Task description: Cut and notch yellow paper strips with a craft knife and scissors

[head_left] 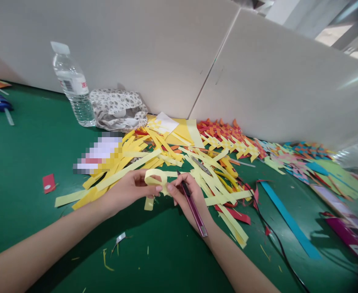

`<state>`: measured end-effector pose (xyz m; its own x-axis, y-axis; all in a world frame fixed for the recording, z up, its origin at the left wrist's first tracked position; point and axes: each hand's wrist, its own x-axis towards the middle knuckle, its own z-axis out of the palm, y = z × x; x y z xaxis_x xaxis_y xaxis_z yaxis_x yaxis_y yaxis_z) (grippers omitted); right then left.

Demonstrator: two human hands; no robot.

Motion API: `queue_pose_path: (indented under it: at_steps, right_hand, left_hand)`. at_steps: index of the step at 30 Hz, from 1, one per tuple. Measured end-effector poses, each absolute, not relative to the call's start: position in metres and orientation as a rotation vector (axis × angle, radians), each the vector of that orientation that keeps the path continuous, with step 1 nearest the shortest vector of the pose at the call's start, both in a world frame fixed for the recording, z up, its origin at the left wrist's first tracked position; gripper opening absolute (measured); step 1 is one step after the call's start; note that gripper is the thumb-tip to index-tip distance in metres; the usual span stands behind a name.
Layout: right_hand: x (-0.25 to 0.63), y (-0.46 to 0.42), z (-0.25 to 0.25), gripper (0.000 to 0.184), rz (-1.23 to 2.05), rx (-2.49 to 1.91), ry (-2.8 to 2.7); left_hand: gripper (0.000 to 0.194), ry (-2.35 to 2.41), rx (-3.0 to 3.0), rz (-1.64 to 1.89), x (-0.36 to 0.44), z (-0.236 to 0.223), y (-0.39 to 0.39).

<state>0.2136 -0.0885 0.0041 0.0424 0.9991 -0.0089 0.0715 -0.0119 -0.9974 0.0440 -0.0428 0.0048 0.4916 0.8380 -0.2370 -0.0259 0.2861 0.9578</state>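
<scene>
In the head view, we see the pale yellow paper strip between both hands, above the green table and at the near edge of a heap of loose strips. It is bent into a loop on the left, and its main run goes across our view, left to right, with the upper band reaching toward the right fingers. A short end points down toward us, below the left fingertips.

Our left hand is closed to a pinch on the loop, thumb along its lower side and fingers behind. Our right hand is curled, its thumb tip at the strip's right part; we cannot tell how firmly it presses there. The same hand has hold of a slim purple tool, tucked among the fingers. The tool's long axis slants: the dark end points up and left toward the strip, the other end down and right over the wrist.

Beyond the hands we see the heap of yellow strips, with a floral bag behind it and a water bottle beside the bag, tilted in our view. To the right, a blue strip lies slanting toward the lower right, near a black cable.
</scene>
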Motion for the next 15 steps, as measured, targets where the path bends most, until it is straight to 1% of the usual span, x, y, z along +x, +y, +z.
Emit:
queue_pose_path:
  at_steps: [5,8,11,15]
  right_hand:
    - [0.2157,-0.0879,0.0032,0.037,1.141,-1.306,-1.306]
    - [0.2166,-0.0878,0.0051,0.037,1.192,-1.273,-1.277]
    - [0.2163,-0.0889,0.0076,0.036,1.285,-1.202,-1.205]
    - [0.2151,-0.0902,0.0086,0.035,1.504,-1.069,-1.102]
  left_hand:
    - [0.027,0.845,1.149,0.649,0.0437,0.0054,-0.0410]
    - [0.037,0.868,1.118,0.691,0.0424,0.0046,-0.0396]
    - [0.045,0.903,1.037,0.758,0.0405,0.0032,-0.0379]
    - [0.041,0.905,0.959,0.817,0.0396,0.0041,-0.0363]
